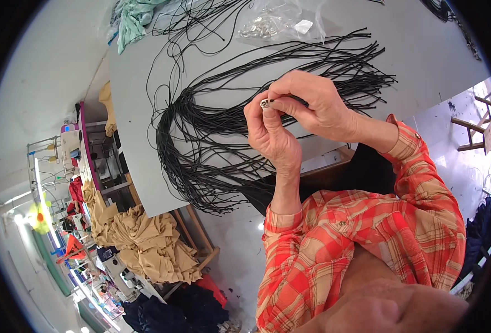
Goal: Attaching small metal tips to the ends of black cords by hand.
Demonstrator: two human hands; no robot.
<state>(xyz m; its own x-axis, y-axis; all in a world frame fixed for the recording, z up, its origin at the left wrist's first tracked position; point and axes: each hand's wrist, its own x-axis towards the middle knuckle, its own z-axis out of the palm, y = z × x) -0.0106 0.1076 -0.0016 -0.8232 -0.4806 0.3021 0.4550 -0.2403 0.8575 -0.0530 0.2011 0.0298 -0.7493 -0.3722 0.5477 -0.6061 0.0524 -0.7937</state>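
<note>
Above the table's near edge my two hands meet at the fingertips. My left hand point(273, 136) pinches a small silver metal cord fitting point(265, 104) between thumb and fingers. Thumb and forefinger of my right hand point(314, 105) are pressed together at the fitting's right side. A short dark tip shows there, possibly a cord end, but most of it is hidden by the fingers. Behind and below the hands, a big bundle of thin black cords point(217, 119) lies on the grey table point(140, 188), gathered at its left and fanning out to the right.
At the back, a clear plastic bag point(281, 25) holds many small metal pieces. Mint-green cloth point(134, 22) lies at the far left corner. Tan fabric point(151, 244) is heaped left of the table, with sewing machines beyond. A wooden stool point(478, 125) stands at the right.
</note>
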